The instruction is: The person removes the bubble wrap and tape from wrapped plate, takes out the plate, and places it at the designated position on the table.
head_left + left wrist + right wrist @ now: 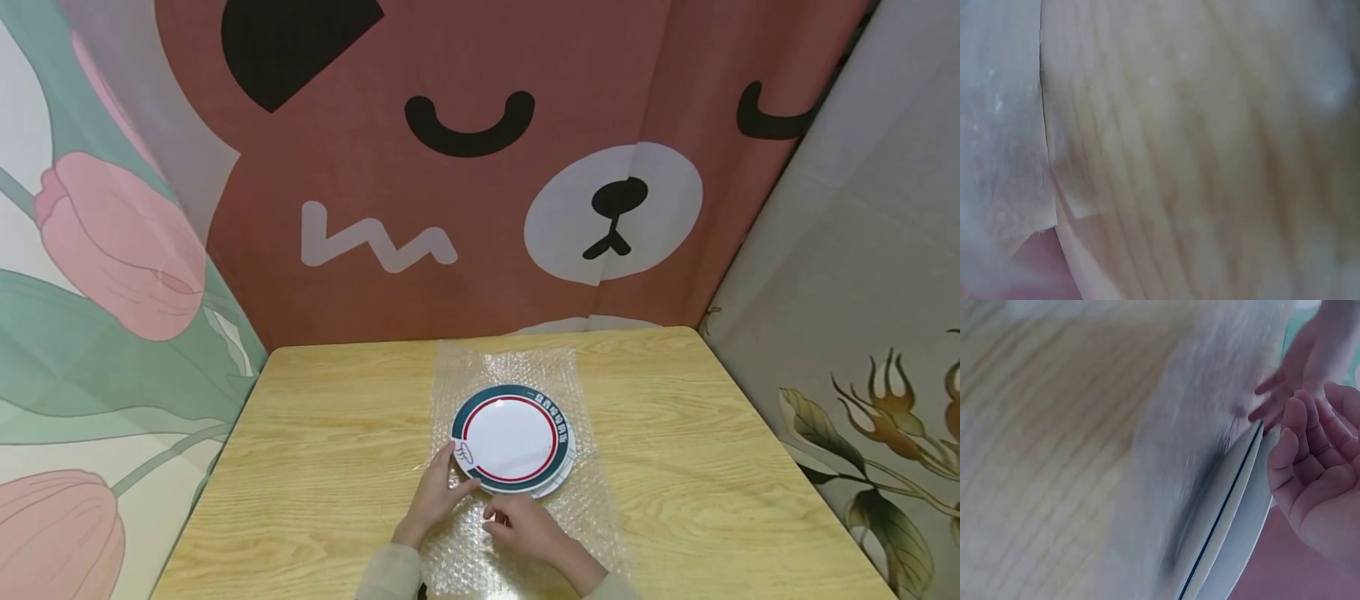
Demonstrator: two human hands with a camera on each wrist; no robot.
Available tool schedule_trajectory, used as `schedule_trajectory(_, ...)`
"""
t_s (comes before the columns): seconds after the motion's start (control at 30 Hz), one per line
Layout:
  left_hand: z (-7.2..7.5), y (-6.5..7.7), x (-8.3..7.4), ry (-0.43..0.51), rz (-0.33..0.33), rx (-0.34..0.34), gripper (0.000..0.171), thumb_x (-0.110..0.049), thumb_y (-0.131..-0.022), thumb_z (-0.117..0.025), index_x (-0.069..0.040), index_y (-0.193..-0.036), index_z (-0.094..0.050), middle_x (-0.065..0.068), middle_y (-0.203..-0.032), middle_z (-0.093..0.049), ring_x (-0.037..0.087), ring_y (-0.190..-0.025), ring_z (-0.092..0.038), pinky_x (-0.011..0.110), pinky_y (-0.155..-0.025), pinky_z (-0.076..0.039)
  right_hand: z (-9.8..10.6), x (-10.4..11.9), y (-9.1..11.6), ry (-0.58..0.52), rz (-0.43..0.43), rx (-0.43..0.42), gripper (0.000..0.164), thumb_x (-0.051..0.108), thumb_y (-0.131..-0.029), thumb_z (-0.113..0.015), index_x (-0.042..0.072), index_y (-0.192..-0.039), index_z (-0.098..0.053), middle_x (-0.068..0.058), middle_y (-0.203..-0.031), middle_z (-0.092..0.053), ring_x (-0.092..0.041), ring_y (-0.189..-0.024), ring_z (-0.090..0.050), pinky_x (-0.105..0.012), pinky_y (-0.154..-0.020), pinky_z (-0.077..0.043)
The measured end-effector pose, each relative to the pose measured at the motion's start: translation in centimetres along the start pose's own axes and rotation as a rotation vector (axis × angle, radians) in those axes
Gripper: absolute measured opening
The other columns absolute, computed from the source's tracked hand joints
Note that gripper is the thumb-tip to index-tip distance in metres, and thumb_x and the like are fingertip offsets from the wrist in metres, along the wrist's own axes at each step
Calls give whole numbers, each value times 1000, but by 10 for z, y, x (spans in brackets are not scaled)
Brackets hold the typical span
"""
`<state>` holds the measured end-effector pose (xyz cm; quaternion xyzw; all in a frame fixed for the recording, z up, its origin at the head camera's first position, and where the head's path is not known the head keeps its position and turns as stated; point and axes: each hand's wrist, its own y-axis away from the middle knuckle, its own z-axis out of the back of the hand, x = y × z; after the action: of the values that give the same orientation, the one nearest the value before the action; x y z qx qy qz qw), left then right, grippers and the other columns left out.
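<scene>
A round white plate (512, 437) with a dark teal rim, red ring and lettering lies on a lower plate (561, 482), whose edge shows at the lower right. Both sit on a sheet of bubble wrap (525, 363). My left hand (433, 498) is at the near-left rim, its fingers and thumb spread along the edge. In the right wrist view its fingers look straight beside the plates. Just below the near rim is my right hand (528, 527), fingers loosely bent, holding nothing visible. The right wrist view shows this hand (1322, 481) apart from the stacked plate edges.
The bubble wrap runs lengthwise over a wooden table (330, 417). Behind the table hangs a brown bear-print curtain (480, 200). Printed cloths hang on the left (112, 250) and right (862, 275). The left wrist view shows blurred wood and a sheet edge.
</scene>
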<state>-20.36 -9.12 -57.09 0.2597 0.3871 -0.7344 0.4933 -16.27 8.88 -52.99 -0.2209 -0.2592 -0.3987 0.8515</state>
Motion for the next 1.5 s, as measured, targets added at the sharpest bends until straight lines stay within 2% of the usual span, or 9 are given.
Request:
schedule_trajectory(0.1,0,0,1,39,57,16,73,-29,-77,-69,11,-128,-35,27,-125,-44,39,-115,-41,51,-97,-33,6,-5,0,-59,-13,-29,5,11,-80,-62,6,-80,-64,13,-62,-52,4,-56,-44,-12,-50,-41)
schedule_trajectory(0.2,0,0,2,53,127,38,75,-28,-75,-71,9,-129,-35,25,-127,-43,37,-118,-39,49,-100,-31,11,-10,0,-101,11,-81,4,8,-80,-62,7,-77,-64,13,-62,-53,5,-56,-44,-12,-49,-41)
schedule_trajectory(0.33,1,-1,1,61,162,53,76,-29,-75,-71,7,-130,-34,23,-128,-43,36,-119,-38,47,-101,-29,19,-13,-1,-143,-10,-123,4,7,-80,-63,7,-76,-63,13,-63,-52,4,-56,-43,-14,-48,-42)
schedule_trajectory(0.77,2,-1,0,69,181,55,76,-30,-76,-70,7,-131,-34,23,-128,-43,35,-119,-38,47,-101,-29,41,-23,-4,-151,-126,-192,4,7,-81,-63,5,-77,-63,8,-65,-53,0,-57,-44,-17,-47,-42)
schedule_trajectory(1.07,3,0,-2,64,205,68,75,-28,-76,-70,7,-132,-33,23,-129,-43,35,-120,-37,47,-102,-28,56,-28,-6,-78,-216,-227,5,9,-82,-62,6,-79,-62,7,-67,-54,-3,-58,-44,-18,-49,-42)
schedule_trajectory(1.37,3,-2,-3,37,242,94,74,-29,-78,-68,4,-134,-32,20,-131,-41,33,-120,-38,45,-102,-30,69,-42,-4,-3,-307,-334,5,3,-76,-65,6,-75,-62,4,-67,-56,-8,-61,-49,-22,-55,-46)
schedule_trajectory(1.5,4,-2,-2,40,239,89,74,-29,-77,-69,4,-133,-33,20,-130,-42,34,-120,-39,46,-101,-30,75,-47,-4,11,-353,-317,5,4,-77,-65,7,-74,-62,5,-67,-55,-10,-63,-49,-24,-56,-46)
